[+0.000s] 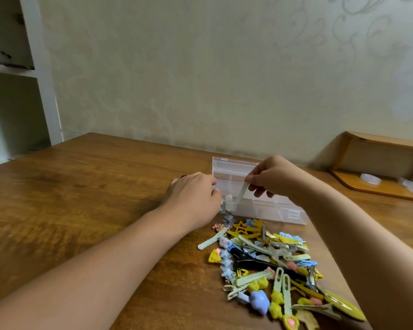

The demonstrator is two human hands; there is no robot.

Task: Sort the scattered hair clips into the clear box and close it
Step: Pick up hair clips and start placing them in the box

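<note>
A clear box (pixel 275 210) with inner compartments stands open on the wooden table, its lid (pixel 229 166) raised at the back. My right hand (pixel 272 177) pinches a pale clip (pixel 242 192) and holds it over the box's left compartment. My left hand (pixel 193 197) rests against the box's left end, fingers curled at its corner; what they hold is hidden. A pile of hair clips (pixel 272 265) in yellow, mint, blue and black lies in front of the box.
The wooden table (pixel 81 198) stretches bare to the left. A wooden tray-like shelf (pixel 377 184) with a small clear item sits at the right against the wall. A white shelf unit (pixel 41 79) stands at the far left.
</note>
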